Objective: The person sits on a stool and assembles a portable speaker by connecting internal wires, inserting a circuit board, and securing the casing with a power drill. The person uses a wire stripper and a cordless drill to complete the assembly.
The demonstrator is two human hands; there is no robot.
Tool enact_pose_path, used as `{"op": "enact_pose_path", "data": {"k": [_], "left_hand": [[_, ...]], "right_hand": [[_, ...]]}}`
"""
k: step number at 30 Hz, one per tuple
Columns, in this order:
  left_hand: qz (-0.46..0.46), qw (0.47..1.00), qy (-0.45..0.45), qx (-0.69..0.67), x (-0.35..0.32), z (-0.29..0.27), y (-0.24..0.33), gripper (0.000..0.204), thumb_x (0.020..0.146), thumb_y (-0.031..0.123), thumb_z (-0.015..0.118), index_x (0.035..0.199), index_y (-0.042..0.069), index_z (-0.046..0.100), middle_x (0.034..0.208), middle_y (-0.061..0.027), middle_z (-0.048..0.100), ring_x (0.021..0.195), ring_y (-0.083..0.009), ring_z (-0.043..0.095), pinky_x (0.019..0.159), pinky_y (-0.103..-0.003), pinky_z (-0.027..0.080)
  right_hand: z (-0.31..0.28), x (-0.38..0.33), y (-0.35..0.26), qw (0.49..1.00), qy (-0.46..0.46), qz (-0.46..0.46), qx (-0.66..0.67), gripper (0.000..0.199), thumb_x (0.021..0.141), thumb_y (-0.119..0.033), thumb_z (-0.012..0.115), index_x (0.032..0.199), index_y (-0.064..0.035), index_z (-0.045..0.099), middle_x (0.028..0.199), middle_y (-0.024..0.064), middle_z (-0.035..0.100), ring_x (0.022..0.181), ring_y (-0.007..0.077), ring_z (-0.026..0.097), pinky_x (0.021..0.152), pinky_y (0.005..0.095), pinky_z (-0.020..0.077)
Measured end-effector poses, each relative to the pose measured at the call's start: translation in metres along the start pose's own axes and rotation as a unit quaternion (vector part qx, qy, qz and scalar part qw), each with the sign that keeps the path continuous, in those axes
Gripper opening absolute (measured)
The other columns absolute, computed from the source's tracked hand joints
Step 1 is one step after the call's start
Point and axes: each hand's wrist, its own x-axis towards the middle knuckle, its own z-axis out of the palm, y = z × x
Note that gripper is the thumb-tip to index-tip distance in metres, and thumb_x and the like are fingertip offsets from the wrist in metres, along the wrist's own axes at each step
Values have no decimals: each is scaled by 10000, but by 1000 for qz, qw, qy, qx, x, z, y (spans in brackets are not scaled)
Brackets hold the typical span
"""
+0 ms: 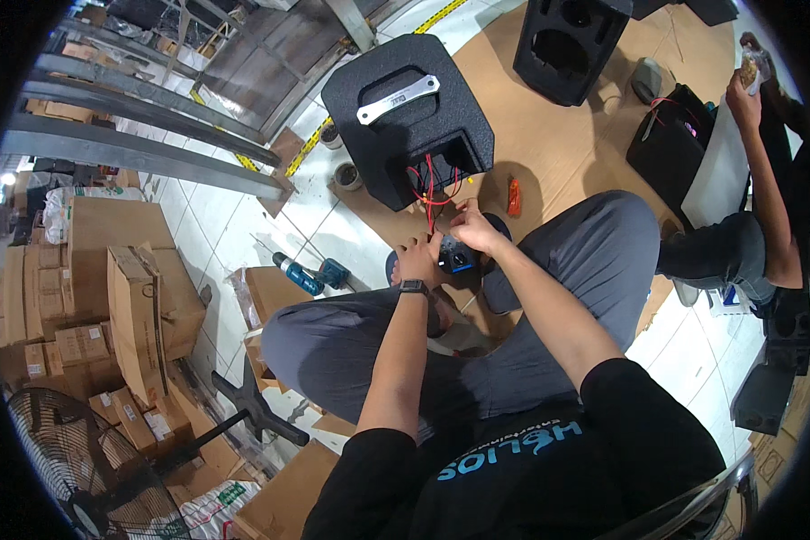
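A black box-shaped speaker cabinet (369, 117) stands in front of my feet, with a pale bar-shaped plate (398, 99) lying across its handle recess. Red wires (430, 193) run out of its rectangular opening toward my hands. Between my hands sits a small black panel module (460, 260) with a blue part. My left hand (417, 262) is closed at the wire ends, beside the module's left edge. My right hand (477, 227) has its fingers bent together over the module's far right side; what they pinch is too small to tell.
A teal cordless drill (299, 274) lies at left on the tiles. An orange-red item (514, 196) rests on the cardboard sheet (549, 157). Another speaker cabinet (571, 49) stands beyond. At right sits a co-worker, whose arm (774, 180) shows. Boxes (135, 315) and a fan (81, 468) fill the left.
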Motion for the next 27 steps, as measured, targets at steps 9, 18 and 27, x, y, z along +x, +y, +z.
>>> {"op": "enact_pose_path", "data": {"k": [9, 18, 27], "left_hand": [[60, 995, 65, -45, 3, -16, 3, 925, 506, 357, 940, 1324, 159, 555, 1212, -115, 690, 1148, -354, 669, 959, -549, 502], [38, 995, 80, -52, 11, -57, 20, 856, 538, 351, 920, 1283, 101, 580, 1121, -136, 699, 1081, -364, 679, 880, -511, 526], [37, 985, 166, -41, 21, -112, 41, 888, 492, 306, 962, 1263, 80, 583, 1112, -103, 703, 1058, -326, 696, 866, -476, 554]], "right_hand": [[-53, 4, -14, 968, 60, 90, -227, 592, 818, -220, 589, 1326, 82, 613, 1370, 316, 615, 1307, 432, 592, 1132, 429, 457], [-83, -21, -72, 971, 109, 184, -109, 483, 893, -214, 544, 1265, 70, 662, 1251, 281, 693, 1172, 371, 700, 819, 480, 597], [-60, -24, -65, 988, 151, 24, 21, 557, 1063, -443, 504, 1342, 24, 625, 1304, 214, 683, 1248, 316, 631, 1056, 410, 464]]}}
